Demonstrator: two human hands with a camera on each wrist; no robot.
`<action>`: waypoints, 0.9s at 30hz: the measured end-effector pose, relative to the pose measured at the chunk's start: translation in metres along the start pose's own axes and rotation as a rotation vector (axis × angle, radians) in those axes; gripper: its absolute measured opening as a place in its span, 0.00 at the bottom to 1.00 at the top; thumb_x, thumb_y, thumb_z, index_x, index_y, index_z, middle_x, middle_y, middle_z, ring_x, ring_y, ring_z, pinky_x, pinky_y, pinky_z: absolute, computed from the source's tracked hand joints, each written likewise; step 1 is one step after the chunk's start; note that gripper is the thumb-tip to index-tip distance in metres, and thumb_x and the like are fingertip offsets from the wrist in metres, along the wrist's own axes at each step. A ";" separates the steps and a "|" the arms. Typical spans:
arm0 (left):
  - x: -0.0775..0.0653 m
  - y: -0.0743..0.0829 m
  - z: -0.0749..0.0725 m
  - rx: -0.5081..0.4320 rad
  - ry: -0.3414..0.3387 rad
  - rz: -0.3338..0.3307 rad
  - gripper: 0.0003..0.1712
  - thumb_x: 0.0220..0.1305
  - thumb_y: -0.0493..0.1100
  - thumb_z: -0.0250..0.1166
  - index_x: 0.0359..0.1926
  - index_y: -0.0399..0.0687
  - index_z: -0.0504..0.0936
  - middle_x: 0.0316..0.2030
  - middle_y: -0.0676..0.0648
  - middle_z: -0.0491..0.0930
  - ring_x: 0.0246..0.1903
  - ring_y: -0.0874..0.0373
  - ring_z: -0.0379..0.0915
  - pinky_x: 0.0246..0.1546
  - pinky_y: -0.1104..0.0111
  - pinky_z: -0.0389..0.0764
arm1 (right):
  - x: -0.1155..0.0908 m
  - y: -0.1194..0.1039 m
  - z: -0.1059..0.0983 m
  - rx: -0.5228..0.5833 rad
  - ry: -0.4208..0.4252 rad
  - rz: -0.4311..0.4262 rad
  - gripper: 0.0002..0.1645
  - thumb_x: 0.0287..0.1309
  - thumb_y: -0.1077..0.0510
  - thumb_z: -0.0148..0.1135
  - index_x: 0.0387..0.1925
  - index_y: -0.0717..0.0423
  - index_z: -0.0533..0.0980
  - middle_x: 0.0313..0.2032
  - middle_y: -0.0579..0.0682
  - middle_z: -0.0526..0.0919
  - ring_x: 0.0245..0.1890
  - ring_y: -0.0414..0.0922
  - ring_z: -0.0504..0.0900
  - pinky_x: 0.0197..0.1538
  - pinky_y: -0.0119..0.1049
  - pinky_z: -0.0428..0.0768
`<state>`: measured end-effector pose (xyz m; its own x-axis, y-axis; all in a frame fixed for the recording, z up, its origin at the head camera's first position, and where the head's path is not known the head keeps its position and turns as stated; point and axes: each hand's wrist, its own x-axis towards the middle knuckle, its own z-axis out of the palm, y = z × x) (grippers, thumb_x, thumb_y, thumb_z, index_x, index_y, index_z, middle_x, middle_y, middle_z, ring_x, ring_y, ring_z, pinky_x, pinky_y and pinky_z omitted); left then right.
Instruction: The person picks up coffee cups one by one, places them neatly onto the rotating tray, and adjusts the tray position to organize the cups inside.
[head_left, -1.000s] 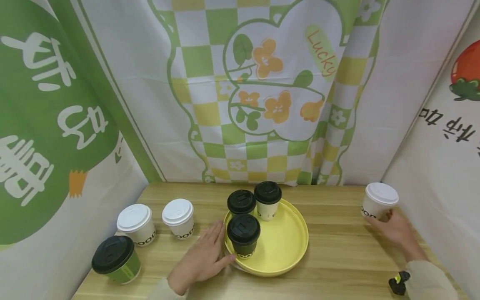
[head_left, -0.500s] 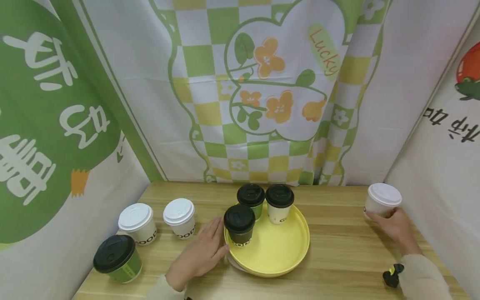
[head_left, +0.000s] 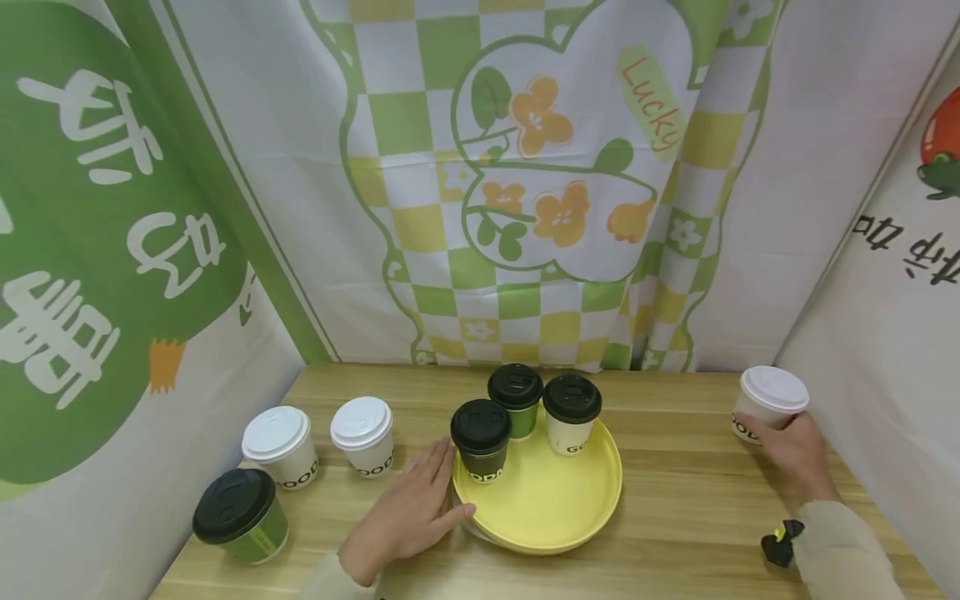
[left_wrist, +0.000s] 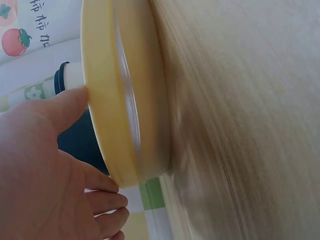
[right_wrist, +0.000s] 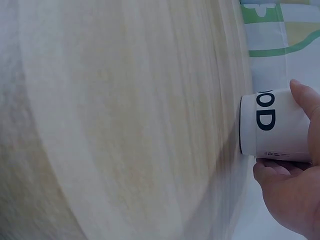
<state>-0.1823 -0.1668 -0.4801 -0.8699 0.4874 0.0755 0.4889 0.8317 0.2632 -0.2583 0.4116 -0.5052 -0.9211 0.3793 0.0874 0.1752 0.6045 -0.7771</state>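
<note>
A round yellow turntable tray point(head_left: 558, 517) has an upper dish over a lower base, with a gap showing between them in the left wrist view. My left hand point(head_left: 405, 517) lies against its left rim, fingers fairly straight and thumb on the edge. Three black-lidded paper cups stand on its left and far side: a dark cup point(head_left: 482, 454), a green cup point(head_left: 522, 422) and a white cup point(head_left: 568, 435). At the far right, my right hand point(head_left: 797, 454) grips a white-lidded paper cup point(head_left: 753, 414) around its side; its base is right at the tabletop in the right wrist view.
Left of the tray stand two white-lidded cups, the nearer-tray cup point(head_left: 365, 450) and the outer cup point(head_left: 288, 462). A green black-lidded cup point(head_left: 258, 533) is in front of them. Fabric curtains point(head_left: 525, 317) enclose the wooden table point(head_left: 675, 517) at back and sides.
The tray has turned clockwise under my left hand, carrying its three cups round: the dark one away from me, the other two to the right. My right hand keeps its grip on the white-lidded cup.
</note>
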 end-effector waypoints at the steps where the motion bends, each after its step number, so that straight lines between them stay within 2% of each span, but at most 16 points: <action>1: 0.000 0.000 0.000 0.000 -0.003 -0.001 0.53 0.77 0.68 0.53 0.80 0.26 0.56 0.82 0.29 0.52 0.82 0.34 0.51 0.82 0.44 0.60 | 0.000 0.000 0.000 0.006 0.005 0.002 0.56 0.67 0.39 0.69 0.75 0.75 0.57 0.67 0.78 0.71 0.65 0.69 0.73 0.66 0.65 0.74; 3: 0.000 0.001 0.001 -0.004 -0.005 -0.003 0.53 0.78 0.68 0.53 0.80 0.26 0.56 0.82 0.29 0.52 0.82 0.34 0.51 0.82 0.45 0.60 | -0.001 -0.001 0.001 0.009 0.011 0.001 0.56 0.66 0.39 0.70 0.75 0.75 0.58 0.67 0.78 0.71 0.65 0.69 0.73 0.65 0.64 0.75; 8: 0.000 0.000 0.002 -0.006 0.000 -0.005 0.53 0.78 0.67 0.53 0.80 0.26 0.56 0.82 0.29 0.52 0.82 0.35 0.50 0.82 0.45 0.59 | -0.003 -0.008 0.002 -0.030 -0.007 -0.049 0.56 0.66 0.36 0.70 0.74 0.74 0.60 0.65 0.78 0.74 0.63 0.69 0.76 0.57 0.55 0.79; 14: 0.001 -0.001 0.002 -0.001 -0.002 0.001 0.52 0.78 0.67 0.53 0.79 0.26 0.56 0.81 0.28 0.53 0.82 0.34 0.51 0.82 0.45 0.59 | -0.012 -0.026 0.004 -0.078 -0.085 -0.131 0.57 0.66 0.33 0.69 0.74 0.72 0.60 0.64 0.77 0.75 0.63 0.70 0.76 0.59 0.61 0.80; 16: 0.001 -0.001 0.002 0.001 -0.003 0.003 0.52 0.78 0.67 0.53 0.79 0.26 0.57 0.81 0.28 0.53 0.82 0.34 0.52 0.82 0.45 0.60 | -0.018 -0.034 0.005 -0.096 -0.105 -0.176 0.56 0.65 0.33 0.69 0.74 0.71 0.62 0.63 0.76 0.77 0.61 0.67 0.79 0.55 0.54 0.82; 21: 0.001 0.000 0.000 0.007 -0.009 0.002 0.53 0.78 0.68 0.53 0.79 0.26 0.56 0.81 0.27 0.53 0.82 0.35 0.52 0.82 0.46 0.60 | -0.036 -0.058 0.007 -0.078 -0.142 -0.270 0.51 0.64 0.36 0.73 0.73 0.65 0.66 0.61 0.70 0.82 0.55 0.50 0.82 0.47 0.24 0.79; 23: 0.001 0.000 -0.001 0.005 -0.011 0.000 0.53 0.78 0.67 0.53 0.79 0.26 0.57 0.81 0.27 0.53 0.82 0.34 0.51 0.82 0.46 0.59 | -0.044 -0.068 0.006 -0.070 -0.161 -0.289 0.50 0.63 0.37 0.74 0.73 0.64 0.67 0.60 0.68 0.83 0.54 0.46 0.82 0.45 0.18 0.77; 27: 0.002 0.001 -0.002 0.003 -0.019 -0.004 0.52 0.78 0.67 0.53 0.79 0.26 0.56 0.81 0.28 0.53 0.82 0.35 0.51 0.83 0.46 0.59 | -0.063 -0.091 0.006 -0.048 -0.213 -0.328 0.48 0.63 0.41 0.75 0.71 0.65 0.68 0.59 0.68 0.84 0.52 0.42 0.83 0.46 0.20 0.80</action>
<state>-0.1837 -0.1659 -0.4779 -0.8703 0.4892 0.0565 0.4858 0.8342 0.2609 -0.2181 0.3284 -0.4441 -0.9815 0.0100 0.1911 -0.1290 0.7033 -0.6991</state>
